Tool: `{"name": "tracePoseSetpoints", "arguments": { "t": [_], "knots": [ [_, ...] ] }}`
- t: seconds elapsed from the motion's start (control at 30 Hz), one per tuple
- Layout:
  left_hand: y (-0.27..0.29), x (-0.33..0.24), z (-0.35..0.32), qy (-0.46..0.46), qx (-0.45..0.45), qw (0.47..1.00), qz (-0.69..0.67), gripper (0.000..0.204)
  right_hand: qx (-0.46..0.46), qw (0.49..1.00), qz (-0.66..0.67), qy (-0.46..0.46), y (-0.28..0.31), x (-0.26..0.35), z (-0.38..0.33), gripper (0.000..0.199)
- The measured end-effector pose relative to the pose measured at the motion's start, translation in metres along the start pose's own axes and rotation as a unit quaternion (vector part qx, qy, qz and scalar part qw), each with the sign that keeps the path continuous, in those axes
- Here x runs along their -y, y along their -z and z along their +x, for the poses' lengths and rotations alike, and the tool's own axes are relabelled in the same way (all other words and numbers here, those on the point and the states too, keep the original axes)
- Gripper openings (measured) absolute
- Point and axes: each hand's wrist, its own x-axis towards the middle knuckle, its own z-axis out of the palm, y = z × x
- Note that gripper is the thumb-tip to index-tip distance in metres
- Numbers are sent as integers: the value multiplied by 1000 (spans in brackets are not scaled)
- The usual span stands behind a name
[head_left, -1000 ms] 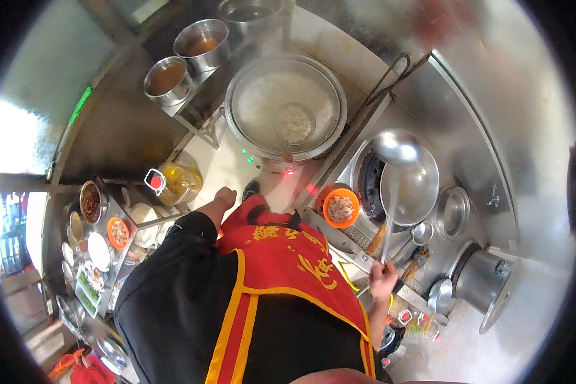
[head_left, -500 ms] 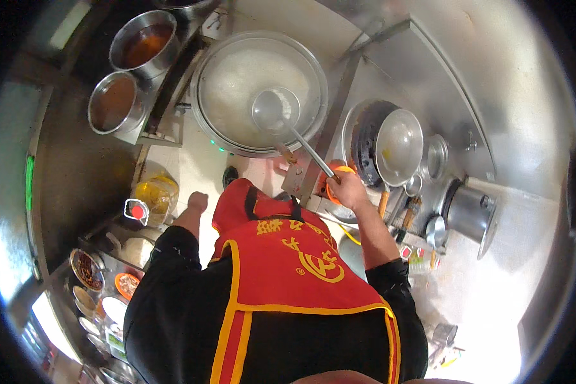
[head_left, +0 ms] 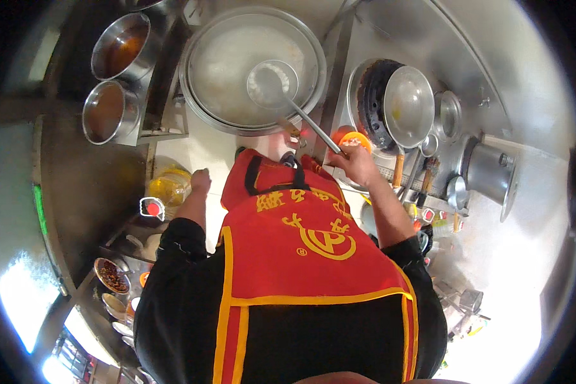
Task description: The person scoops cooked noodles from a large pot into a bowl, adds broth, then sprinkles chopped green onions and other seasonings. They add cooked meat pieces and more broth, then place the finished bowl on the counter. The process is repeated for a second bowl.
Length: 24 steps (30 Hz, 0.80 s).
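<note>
Fingers (head_left: 343,157) of my right hand (head_left: 357,166) grasping a ladle (head_left: 304,116), wide pot (head_left: 237,130) near twelve o'clock, left hand (head_left: 200,181) at nine, its grip I cannot tell.

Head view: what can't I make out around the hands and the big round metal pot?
In the head view:
Round orange bowl: lower part hidden by the right hand.
Left hand: curled, hiding whether it holds anything.
Big round metal pot: cloudy liquid hides its floor.
Small white pieces: partly covered by the long-handled metal ladle.
Round metal container, upper left: cut off by the top edge.
</note>
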Motion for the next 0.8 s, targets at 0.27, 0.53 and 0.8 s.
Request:
{"name": "tracePoseSetpoints", "arguments": {
  "t": [0.27,0.53,0.8],
  "knots": [
    [99,-156,-60,23,-285,913,-291,33,52,952,277,-123,-4,-12,-31,27],
    [173,-331,-47,-281,-251,913,-155,25,35,957,262,-115,8,-7,-67,27],
    [149,-408,10,-352,-142,900,215,29,-3,947,304,-102,11,-1,-97,26]
  ]
}}
